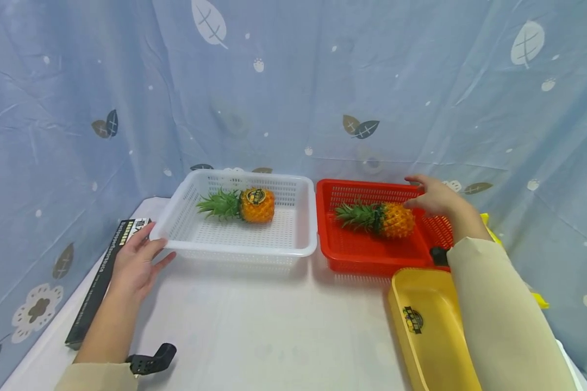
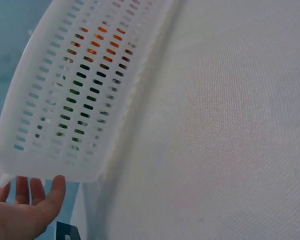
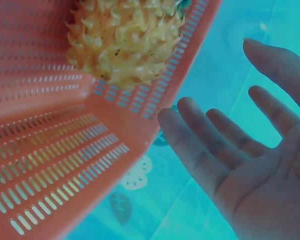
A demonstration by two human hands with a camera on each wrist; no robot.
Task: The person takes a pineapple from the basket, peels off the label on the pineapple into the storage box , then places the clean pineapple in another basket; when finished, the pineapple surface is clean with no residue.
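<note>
My left hand (image 1: 136, 263) is at the near left corner of a white perforated basket (image 1: 235, 251), its fingers about the rim. In the left wrist view, fingers (image 2: 52, 195) lie against the end of the basket's wall. A pineapple (image 1: 257, 206) with green leaves and a dark round label lies inside. To the right, a red perforated basket (image 1: 354, 264) holds a second pineapple (image 1: 397, 220), lying on its side. My right hand (image 1: 435, 196) hovers over the red basket's right end, fingers spread and holding nothing. The right wrist view shows its fingers (image 3: 190, 145) beside the rim.
A yellow tray (image 1: 432, 347) with a dark label stands in front of the red basket, partly behind my right sleeve. At the left lies a long black box (image 1: 98, 288). Yellow packaging (image 1: 539, 300) shows beyond my right arm. A patterned blue curtain (image 1: 283, 108) hangs behind the baskets.
</note>
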